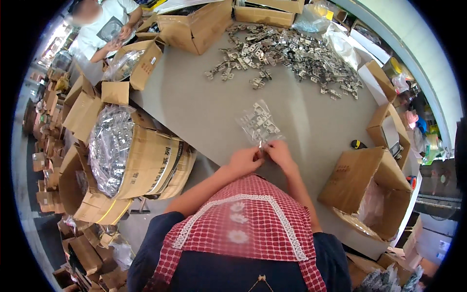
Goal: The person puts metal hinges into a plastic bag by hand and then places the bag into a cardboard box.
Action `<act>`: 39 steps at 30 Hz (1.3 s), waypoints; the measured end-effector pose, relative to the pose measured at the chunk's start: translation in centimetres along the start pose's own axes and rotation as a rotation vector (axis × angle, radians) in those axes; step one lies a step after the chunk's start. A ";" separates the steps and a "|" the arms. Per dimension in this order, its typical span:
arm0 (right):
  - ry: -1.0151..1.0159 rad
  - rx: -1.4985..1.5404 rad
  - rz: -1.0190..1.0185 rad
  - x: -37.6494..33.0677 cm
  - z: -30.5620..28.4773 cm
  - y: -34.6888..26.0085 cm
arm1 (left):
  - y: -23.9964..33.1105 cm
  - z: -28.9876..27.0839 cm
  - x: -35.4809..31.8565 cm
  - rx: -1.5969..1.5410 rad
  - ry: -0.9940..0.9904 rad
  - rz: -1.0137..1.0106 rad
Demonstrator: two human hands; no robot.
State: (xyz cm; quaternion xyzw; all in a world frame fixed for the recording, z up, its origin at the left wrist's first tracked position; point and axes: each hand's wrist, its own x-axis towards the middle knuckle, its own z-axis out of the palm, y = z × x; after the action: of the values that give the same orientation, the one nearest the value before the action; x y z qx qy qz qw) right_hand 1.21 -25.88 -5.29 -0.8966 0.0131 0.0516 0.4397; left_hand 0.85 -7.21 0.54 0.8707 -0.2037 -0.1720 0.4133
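Note:
A clear plastic bag (260, 121) with several small metal hinge-like parts inside lies on the grey table (194, 107) in front of me. Its near end is gathered between my two hands. My left hand (245, 160) pinches the gathered plastic from one side, fingers closed. From the other side my right hand (279, 152) grips the same end, its fingers also closed. The two hands nearly touch. Farther off on the table spreads a heap of loose metal hinge parts (301, 53).
At left stands a carton (151, 160) heaped with filled clear bags (112, 148). An open cardboard box (357, 180) sits at the right, near a yellow-and-black tool (358, 144). More boxes (194, 27) line the far edge. Another person (104, 29) handles something at the far left.

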 end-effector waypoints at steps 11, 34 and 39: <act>-0.392 0.758 0.502 -4.4 -4.7 -3.0 | -0.3 -1.2 0.7 -0.763 -0.296 -0.604; -0.249 0.979 0.630 -2.1 -1.1 -4.6 | -0.9 -2.3 -1.4 -0.979 0.014 -0.450; -0.095 0.989 0.520 -1.9 -4.6 -5.7 | -1.0 -5.9 -3.7 -1.058 0.249 -0.466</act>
State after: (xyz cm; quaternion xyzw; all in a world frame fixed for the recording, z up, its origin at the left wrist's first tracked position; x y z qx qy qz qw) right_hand 0.04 -26.08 2.15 -0.5477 0.2364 0.1862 0.7807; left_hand 0.68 -0.97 3.76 0.5819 0.1567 -0.2329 0.7633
